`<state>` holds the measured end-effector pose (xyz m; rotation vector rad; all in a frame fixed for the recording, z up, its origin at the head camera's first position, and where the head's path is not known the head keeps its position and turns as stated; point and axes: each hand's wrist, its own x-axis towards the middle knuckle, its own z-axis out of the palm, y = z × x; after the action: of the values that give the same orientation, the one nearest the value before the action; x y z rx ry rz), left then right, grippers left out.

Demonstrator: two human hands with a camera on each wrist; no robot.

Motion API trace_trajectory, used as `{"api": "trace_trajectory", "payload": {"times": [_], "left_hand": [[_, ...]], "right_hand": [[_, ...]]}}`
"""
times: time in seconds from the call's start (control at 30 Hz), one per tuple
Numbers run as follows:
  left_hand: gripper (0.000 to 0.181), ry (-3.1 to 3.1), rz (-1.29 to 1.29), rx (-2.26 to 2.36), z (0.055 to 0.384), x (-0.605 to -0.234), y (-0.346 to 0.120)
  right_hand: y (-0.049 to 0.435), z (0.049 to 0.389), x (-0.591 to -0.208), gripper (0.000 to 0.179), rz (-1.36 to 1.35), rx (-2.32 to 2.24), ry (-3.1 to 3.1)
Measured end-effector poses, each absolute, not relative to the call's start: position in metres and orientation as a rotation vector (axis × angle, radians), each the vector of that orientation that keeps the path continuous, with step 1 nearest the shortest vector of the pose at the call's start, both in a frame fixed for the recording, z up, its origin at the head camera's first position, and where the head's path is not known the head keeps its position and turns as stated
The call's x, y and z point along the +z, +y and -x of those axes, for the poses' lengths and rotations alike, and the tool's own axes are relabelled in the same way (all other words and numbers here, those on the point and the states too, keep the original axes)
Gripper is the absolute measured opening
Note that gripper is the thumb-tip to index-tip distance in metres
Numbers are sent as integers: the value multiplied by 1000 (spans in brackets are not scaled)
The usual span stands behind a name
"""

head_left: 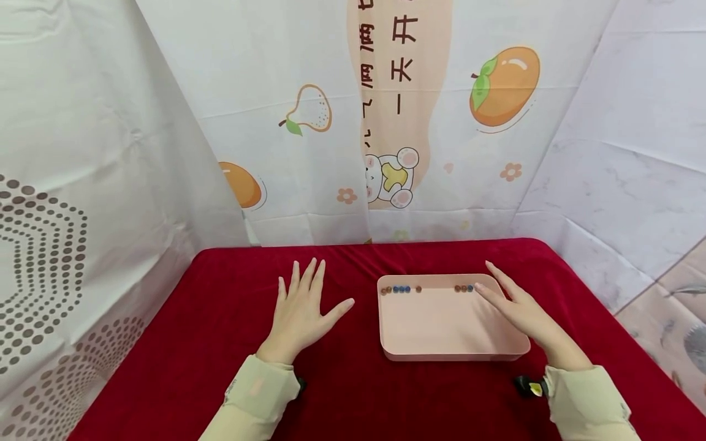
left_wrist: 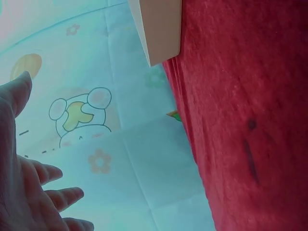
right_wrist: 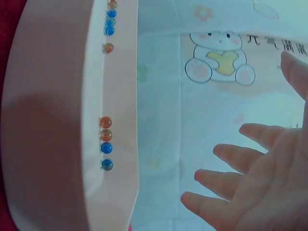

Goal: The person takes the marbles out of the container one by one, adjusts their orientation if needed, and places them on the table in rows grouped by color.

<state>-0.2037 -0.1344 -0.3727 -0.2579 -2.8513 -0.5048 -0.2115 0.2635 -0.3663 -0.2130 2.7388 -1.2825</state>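
A shallow pink tray (head_left: 447, 331) lies on the red cloth, right of the middle. Along its far wall rest several small glass marbles (head_left: 401, 289), orange-brown and blue, in two groups with a single one between; the right wrist view shows the marbles (right_wrist: 106, 135) closely. My left hand (head_left: 300, 312) is held over the cloth left of the tray, fingers spread and holding nothing. Over the tray's right end hovers my right hand (head_left: 521, 309), its fingers extended and its palm bare in the right wrist view. It covers part of the tray's right rim.
Red velvet cloth (head_left: 220, 343) covers the table. Behind it hangs a white curtain (head_left: 309, 177) printed with fruit and a cartoon bear, and more sheets hang at both sides. Dark wrist straps (head_left: 532, 386) show at the cuffs.
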Motion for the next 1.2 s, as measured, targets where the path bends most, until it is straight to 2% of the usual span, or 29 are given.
{"api": "trace_trajectory", "payload": {"times": [0.53,0.93,1.2], "left_hand": [[97,-2862,306,-517,209,-376,-124],[94,-2845,368,-528,214,-378,-112],[94,-2860,407,-530,218,-381,-103]], "right_hand": [[287,210,-395,84,88,-1405,2604],[298,217,-414,86,162,-1489,2556],[306,215,-421,94,202,-1490,2479]]}}
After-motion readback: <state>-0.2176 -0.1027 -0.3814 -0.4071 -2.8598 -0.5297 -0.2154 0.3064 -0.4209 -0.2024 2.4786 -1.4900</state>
